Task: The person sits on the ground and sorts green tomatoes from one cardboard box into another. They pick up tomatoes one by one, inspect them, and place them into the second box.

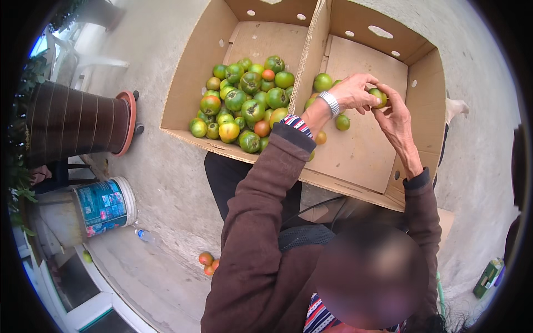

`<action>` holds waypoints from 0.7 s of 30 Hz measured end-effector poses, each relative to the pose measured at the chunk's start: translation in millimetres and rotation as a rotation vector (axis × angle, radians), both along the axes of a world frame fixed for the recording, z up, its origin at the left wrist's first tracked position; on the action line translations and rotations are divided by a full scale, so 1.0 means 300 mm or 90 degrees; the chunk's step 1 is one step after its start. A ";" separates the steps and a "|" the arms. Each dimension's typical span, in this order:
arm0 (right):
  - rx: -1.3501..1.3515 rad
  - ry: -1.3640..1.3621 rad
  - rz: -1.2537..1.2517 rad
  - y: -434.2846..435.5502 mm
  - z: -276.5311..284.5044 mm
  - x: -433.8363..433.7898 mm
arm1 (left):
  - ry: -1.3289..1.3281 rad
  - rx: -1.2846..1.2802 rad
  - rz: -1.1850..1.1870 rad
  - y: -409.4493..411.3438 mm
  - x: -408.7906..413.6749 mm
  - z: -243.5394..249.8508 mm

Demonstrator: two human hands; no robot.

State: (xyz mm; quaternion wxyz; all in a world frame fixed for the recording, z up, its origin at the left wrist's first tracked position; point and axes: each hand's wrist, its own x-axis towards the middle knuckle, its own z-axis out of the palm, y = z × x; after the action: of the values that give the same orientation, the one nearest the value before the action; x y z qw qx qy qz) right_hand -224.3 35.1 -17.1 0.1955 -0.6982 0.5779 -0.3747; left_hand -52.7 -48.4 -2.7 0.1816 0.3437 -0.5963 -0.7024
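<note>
My left hand point(354, 92), with a metal-banded watch point(330, 104) at the wrist, and my right hand point(393, 114) hold one green tomato point(378, 98) between their fingertips. This happens above the right compartment of a cardboard box point(354, 162). Beneath my left hand and forearm lie a few tomatoes, partly hidden; a green one point(322, 82), another green one point(342, 122) and an orange one point(320, 137) show. Many green and some reddish tomatoes point(243, 100) are heaped in the left compartment, beyond the cardboard divider point(308, 54).
On the concrete floor point(162, 187) at left are a brown planter point(79, 120) on a wheeled base, a labelled bucket point(104, 206) lying sideways in view, and a plastic bottle point(145, 236). Several red tomatoes point(206, 259) lie beside my left sleeve. A green carton point(488, 278) stands at far right.
</note>
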 end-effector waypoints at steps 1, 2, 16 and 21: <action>-0.018 -0.015 0.025 -0.003 0.000 0.004 | 0.029 0.004 0.007 -0.001 -0.001 -0.005; -0.037 -0.006 0.046 -0.008 -0.002 0.016 | 0.057 0.008 0.015 -0.003 0.004 -0.012; -0.050 0.091 -0.035 -0.023 -0.017 -0.065 | -0.272 -0.487 0.584 -0.145 0.325 0.094; -0.003 0.116 -0.018 -0.027 -0.030 -0.073 | -0.699 -0.346 0.488 -0.180 0.495 -0.102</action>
State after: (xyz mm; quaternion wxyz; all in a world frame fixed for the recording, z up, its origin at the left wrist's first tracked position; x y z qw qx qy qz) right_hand -246.1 27.0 -26.1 0.1355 -0.7216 0.6021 -0.3136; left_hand 95.6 -102.4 -33.2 0.1686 0.7748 -0.5925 -0.1420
